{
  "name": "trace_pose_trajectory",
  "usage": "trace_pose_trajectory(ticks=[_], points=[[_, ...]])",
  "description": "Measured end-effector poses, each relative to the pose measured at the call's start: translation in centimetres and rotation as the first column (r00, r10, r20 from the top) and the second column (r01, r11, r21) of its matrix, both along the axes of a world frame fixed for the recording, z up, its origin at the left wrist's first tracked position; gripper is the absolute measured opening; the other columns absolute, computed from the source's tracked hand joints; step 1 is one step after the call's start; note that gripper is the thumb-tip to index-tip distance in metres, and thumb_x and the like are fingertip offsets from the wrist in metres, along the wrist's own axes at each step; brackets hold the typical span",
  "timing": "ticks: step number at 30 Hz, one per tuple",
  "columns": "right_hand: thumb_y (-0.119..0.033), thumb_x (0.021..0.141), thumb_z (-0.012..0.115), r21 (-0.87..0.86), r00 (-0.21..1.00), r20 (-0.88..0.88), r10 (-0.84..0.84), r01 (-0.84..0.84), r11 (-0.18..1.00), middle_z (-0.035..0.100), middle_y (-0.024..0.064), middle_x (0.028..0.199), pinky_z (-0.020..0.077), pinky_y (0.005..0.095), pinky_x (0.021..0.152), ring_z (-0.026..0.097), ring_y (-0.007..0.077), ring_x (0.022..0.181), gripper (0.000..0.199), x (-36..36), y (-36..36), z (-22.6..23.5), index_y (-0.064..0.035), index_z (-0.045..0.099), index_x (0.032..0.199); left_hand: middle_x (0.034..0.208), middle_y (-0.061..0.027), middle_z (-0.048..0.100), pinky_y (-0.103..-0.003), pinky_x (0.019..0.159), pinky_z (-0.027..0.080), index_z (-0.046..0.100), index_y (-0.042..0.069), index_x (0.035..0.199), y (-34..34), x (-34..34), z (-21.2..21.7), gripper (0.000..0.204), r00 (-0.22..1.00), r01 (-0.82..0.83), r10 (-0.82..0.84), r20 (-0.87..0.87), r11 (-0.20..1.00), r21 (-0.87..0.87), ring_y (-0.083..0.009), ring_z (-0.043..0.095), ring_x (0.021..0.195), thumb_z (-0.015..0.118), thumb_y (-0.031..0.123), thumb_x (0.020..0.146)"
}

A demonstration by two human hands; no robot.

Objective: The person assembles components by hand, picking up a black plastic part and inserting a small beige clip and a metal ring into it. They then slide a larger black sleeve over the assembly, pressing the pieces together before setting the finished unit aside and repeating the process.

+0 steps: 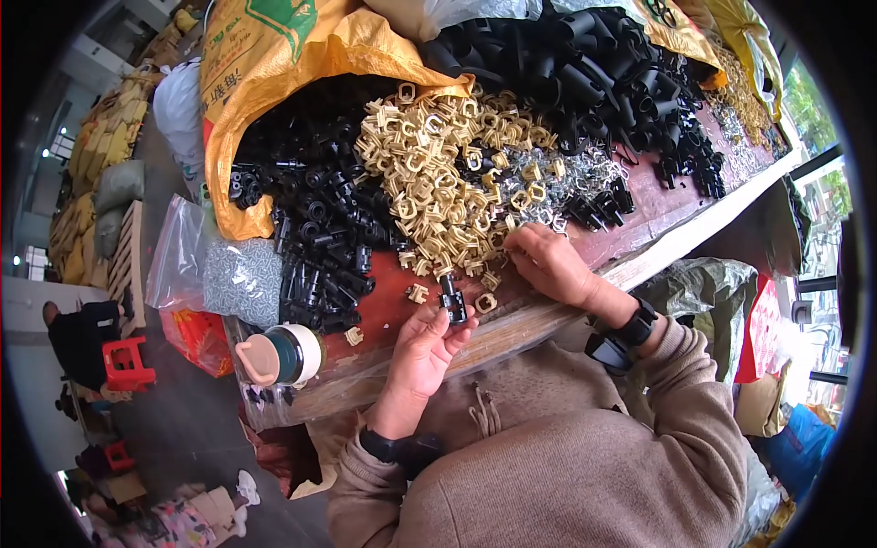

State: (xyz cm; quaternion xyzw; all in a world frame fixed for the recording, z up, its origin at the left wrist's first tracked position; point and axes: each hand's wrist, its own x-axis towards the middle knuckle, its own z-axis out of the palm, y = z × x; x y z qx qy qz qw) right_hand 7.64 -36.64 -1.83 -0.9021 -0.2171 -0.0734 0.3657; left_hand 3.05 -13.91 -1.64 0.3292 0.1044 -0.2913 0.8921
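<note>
Between the thumb and fingers of my left hand (420, 352) is a black plastic fitting (451, 303), held upright over the table's near edge. My right hand (557, 267) is to the right, its fingers bent and pressed together at the near side of the small silvery metal clips (541, 173). Whatever those fingertips hold, if anything, is hidden. Just beyond both hands spreads a heap of cream-coloured plastic clips (429, 164), with a few loose ones by the left hand. More black fittings (324, 219) are piled left of the heap.
A yellow woven sack (274, 64) opens onto the piles. Black tubular parts (585, 73) lie at the back right. On the left stand a clear bag of small screws (242, 279) and a lidded cup (288, 354). A wooden edge (512, 333) borders the red tabletop (393, 292).
</note>
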Motion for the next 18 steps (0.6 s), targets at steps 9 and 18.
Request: trace_pose_trajectory(ticks=[9, 18], points=[[-0.011, 0.083, 0.052, 0.718, 0.576, -0.692, 0.435, 0.486, 0.499, 0.052, -0.0005, 0.075, 0.0432, 0.019, 0.056, 0.051, 0.0058, 0.064, 0.009, -0.2, -1.3, 0.7, -0.0055, 0.051, 0.089, 0.098, -0.0145, 0.056, -0.029, 0.075, 0.047, 0.052, 0.005, 0.093, -0.9, -0.1, 0.1, 0.012, 0.999, -0.001, 0.002, 0.039, 1.0, -0.014, -0.0225, 0.056, 0.089, 0.05, 0.014, 0.084], [-0.008, 0.08, 0.055, 0.847, 0.569, -0.511, 0.645, 0.461, 0.264, 0.054, 0.0015, 0.075, 0.0423, 0.0183, 0.055, 0.052, 0.0073, 0.064, 0.011, -1.1, 0.6, 0.7, -0.0048, 0.051, 0.09, 0.099, -0.0127, 0.056, -0.033, 0.084, 0.041, 0.052, 0.004, 0.097, -3.9, 1.4, 1.0, 0.017, 0.992, -0.03, 0.043, 0.122, 0.994, -0.105, -0.0213, 0.054, 0.093, 0.05, 0.014, 0.084]])
